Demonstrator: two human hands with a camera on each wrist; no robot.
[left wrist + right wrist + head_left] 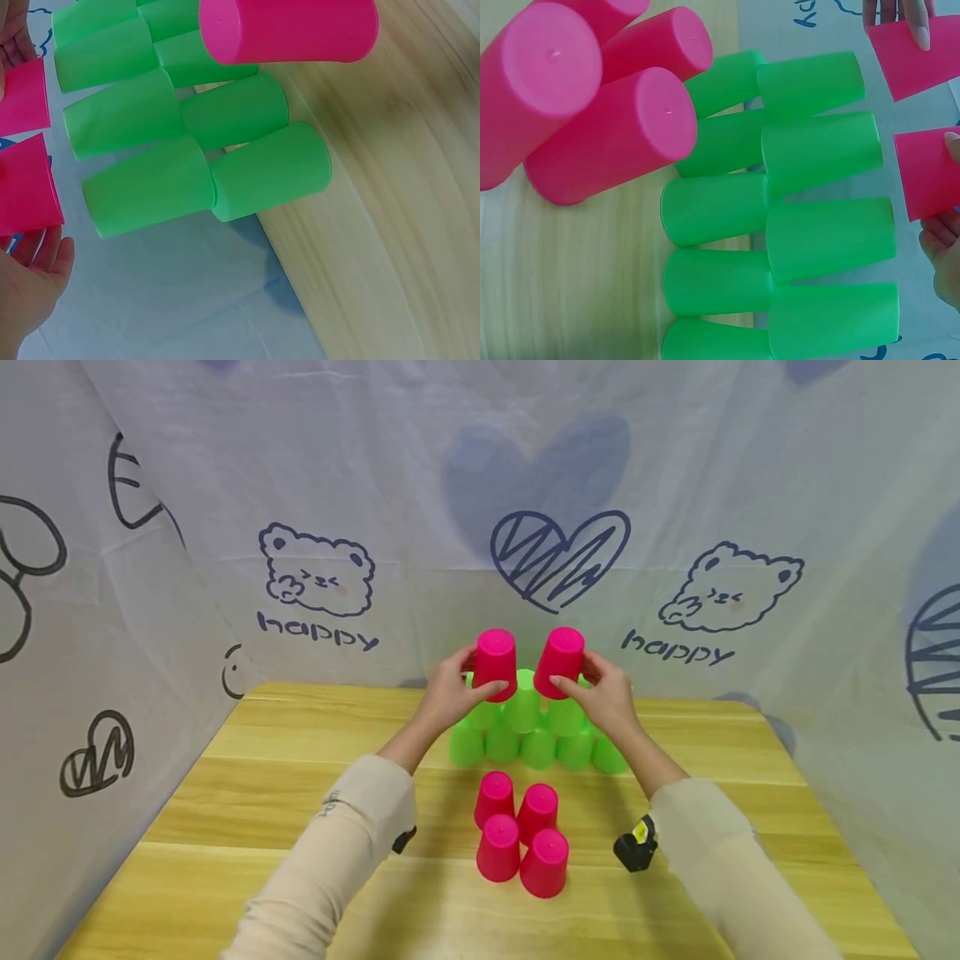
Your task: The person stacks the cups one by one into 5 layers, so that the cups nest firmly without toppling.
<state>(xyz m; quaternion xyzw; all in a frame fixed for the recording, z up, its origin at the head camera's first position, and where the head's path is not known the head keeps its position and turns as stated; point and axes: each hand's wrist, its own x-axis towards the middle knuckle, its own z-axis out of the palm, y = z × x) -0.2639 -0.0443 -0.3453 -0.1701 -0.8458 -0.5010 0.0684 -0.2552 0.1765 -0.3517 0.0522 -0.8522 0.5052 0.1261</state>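
Near the top of the green stack, my left hand (450, 689) grips a pink cup (495, 653), mouth down. My right hand (609, 695) holds a second pink cup (562, 653), also mouth down and slightly tilted, with the thumb across its near side. Below them stand green cups in two rows: a bottom row (538, 749) and an upper row (522, 708) resting on it. Seen from the right wrist, both pink cups are apart from the upper green cups (829, 238). Parts of the upper row are hidden behind the hands in the head view.
Several pink cups (543, 864) stand mouth down on the wooden table (262, 793), between the forearms and nearer than the green stack. A printed cloth (420, 568) hangs behind the table's far edge. A black wrist device (636, 850) is by the right sleeve.
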